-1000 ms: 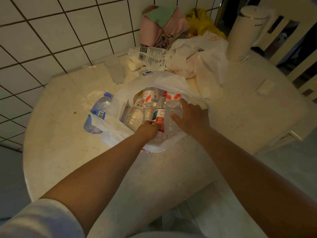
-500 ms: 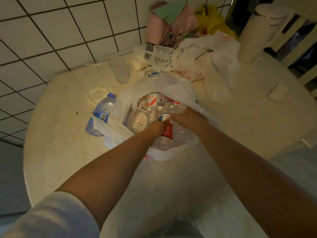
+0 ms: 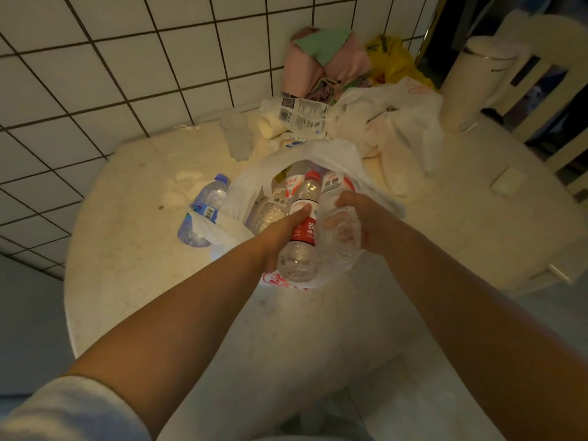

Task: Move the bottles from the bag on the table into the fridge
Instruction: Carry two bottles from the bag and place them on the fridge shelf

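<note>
A white plastic bag (image 3: 331, 154) lies open on the round table (image 3: 127, 249) with several clear water bottles inside. My left hand (image 3: 281, 229) grips a red-labelled bottle (image 3: 302, 230) around its middle, base toward me. My right hand (image 3: 362, 214) holds a second clear bottle (image 3: 339, 233) right beside it, also base toward me. Both bottles are at the bag's near mouth. More bottles (image 3: 270, 211) lie deeper in the bag. A blue-capped bottle (image 3: 205, 211) lies outside the bag at its left, partly under a bag handle.
A clear plastic cup (image 3: 237, 138), crumpled white bags (image 3: 404, 122) and printed packaging (image 3: 302, 114) crowd the table's far side. Pink and green cloth (image 3: 321, 58) leans on the tiled wall. A white kettle (image 3: 471, 81) stands far right, a small white block (image 3: 507, 184) near the right edge.
Both hands have closed around bottles and drawn them toward me, lifting them to the bag's near mouth. The view has shifted slightly.
</note>
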